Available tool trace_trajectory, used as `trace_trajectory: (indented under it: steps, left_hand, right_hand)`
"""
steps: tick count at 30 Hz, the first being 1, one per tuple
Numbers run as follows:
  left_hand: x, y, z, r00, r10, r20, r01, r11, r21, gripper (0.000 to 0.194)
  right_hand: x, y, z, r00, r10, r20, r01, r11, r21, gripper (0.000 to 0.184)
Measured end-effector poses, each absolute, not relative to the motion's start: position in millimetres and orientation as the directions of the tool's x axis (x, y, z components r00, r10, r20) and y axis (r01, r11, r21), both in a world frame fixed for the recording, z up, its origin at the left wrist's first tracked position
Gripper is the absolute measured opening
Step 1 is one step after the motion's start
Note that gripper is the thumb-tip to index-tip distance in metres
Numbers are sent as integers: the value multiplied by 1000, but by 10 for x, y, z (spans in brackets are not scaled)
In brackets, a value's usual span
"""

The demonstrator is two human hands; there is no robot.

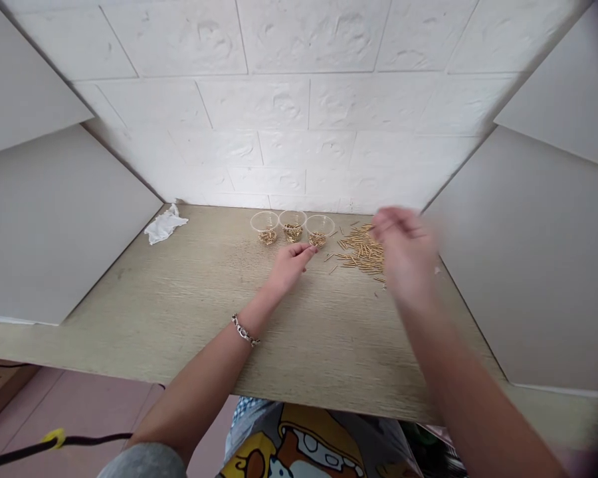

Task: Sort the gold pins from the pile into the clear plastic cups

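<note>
Head view: left hand [292,261], thumb and fingertips together beside rightmost of 3 clear cups [321,226]; cannot tell if gripping anything. Right hand [406,255] blurred at gold-coloured pin pile [361,252] on tabletop [309,338]; grip unclear.

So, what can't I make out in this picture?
All in the head view:
- Right hand: motion blur hides its finger detail and whether it holds anything.
- Gold rods: the right hand covers part of the pile.
- Left hand: anything between its fingertips is too small to tell.
- Small gold pieces in the clear cups: too small and jumbled to count.
- Cartoon-print cloth: cut off by the bottom edge.
</note>
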State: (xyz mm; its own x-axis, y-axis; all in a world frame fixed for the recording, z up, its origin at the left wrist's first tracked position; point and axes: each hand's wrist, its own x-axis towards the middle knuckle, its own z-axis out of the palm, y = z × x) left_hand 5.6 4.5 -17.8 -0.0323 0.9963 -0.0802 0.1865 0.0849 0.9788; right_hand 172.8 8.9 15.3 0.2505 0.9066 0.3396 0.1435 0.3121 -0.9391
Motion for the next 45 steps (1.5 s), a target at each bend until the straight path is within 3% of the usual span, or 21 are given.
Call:
trace_trajectory:
  steps: [5,8,19,27,35,40,45]
  left_hand:
    - [69,49,-215,38,995,-95,144,89,986,30]
    - [92,41,-224,93,993,-77,189,59,980,28]
    - [132,-1,-214,164,984,-75,236,34,971,26]
    - [116,17,-257,144,984,-100,230,65,971,26]
    - [133,7,-238,101,985,-137,248,108,963,21]
    - [133,13,-232,108,984,-142,241,112,964,22]
    - [127,-4,-188,120,985,-120,240,88,967,27]
  right_hand:
    - [1539,-23,-262,-103,919,380,358,391,-848,13]
    - [1516,-50,-352,-194,882,430,454,469,-757,11]
    - [1556,-39,-337,-182,866,465,516,487,-705,8]
    - [1549,-72,-370,-248,777,579,591,595,-545,17]
    - [1542,-83,-383,-326,762,560,628,617,-474,23]
    - [1543,-75,-374,-318,790,525,577,600,-554,22]
    - [1547,-32,-321,-73,939,335,344,339,-876,13]
